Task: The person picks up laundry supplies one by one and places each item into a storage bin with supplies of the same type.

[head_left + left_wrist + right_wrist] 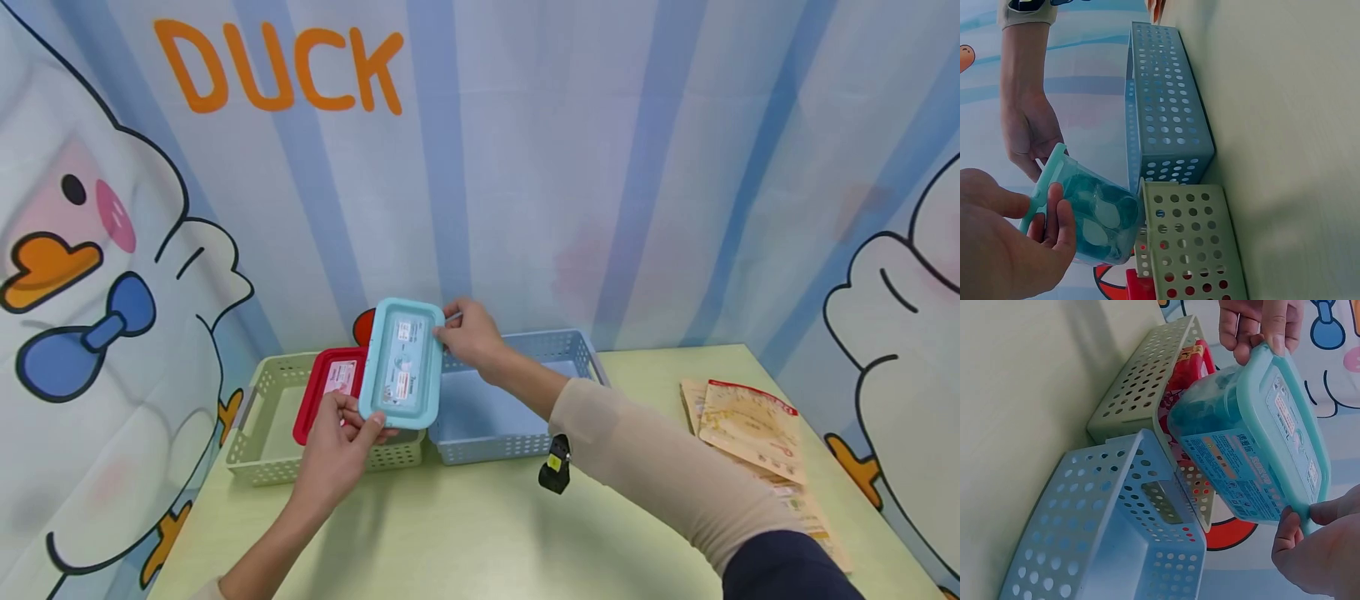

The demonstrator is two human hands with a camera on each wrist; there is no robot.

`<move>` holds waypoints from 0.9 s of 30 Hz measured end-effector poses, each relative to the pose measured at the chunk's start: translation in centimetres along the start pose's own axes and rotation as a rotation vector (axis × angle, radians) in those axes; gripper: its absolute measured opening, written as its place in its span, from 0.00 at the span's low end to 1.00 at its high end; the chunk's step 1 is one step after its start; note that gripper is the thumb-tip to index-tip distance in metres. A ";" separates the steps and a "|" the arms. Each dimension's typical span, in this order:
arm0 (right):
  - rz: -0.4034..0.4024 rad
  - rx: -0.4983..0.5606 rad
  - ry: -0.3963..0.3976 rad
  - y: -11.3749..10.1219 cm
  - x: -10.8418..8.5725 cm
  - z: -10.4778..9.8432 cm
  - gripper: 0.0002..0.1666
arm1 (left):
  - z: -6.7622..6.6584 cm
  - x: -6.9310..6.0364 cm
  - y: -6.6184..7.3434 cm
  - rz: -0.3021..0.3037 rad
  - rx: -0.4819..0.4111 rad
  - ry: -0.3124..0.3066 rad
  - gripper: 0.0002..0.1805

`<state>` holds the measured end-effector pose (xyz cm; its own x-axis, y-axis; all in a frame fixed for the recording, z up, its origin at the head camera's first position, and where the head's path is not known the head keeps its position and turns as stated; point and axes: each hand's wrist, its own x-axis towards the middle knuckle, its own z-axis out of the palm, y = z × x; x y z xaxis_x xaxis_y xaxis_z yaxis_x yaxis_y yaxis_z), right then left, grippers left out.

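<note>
Both hands hold a clear plastic tub with a teal lid above the baskets, its labelled lid tilted toward the head camera. Rounded teal and white contents show through its side in the left wrist view. My left hand grips the lid's near edge, thumb on top and fingers beneath. At the far right corner, my right hand pinches the lid's rim. A similar red-lidded tub sits in the light green basket, partly hidden by the left hand and teal tub. Beside it stands the light blue basket.
Several tan packets lie overlapping at the right of the pale table. A curtain with cartoon ducks hangs behind and at both sides. A small black device is by the right sleeve.
</note>
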<state>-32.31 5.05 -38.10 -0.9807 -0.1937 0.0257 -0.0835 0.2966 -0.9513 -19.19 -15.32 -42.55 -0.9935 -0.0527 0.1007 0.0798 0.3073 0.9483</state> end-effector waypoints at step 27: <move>0.016 0.026 -0.181 2.7 0.8 0.6 0.30 | -0.7 0.4 -2.3 -0.068 0.169 0.010 0.22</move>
<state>-33.17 5.10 -40.84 -0.9338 -0.3553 -0.0431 -0.0613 0.2776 -0.9587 -19.73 -16.75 -44.48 -0.9952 -0.0884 0.0420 -0.0032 0.4582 0.8888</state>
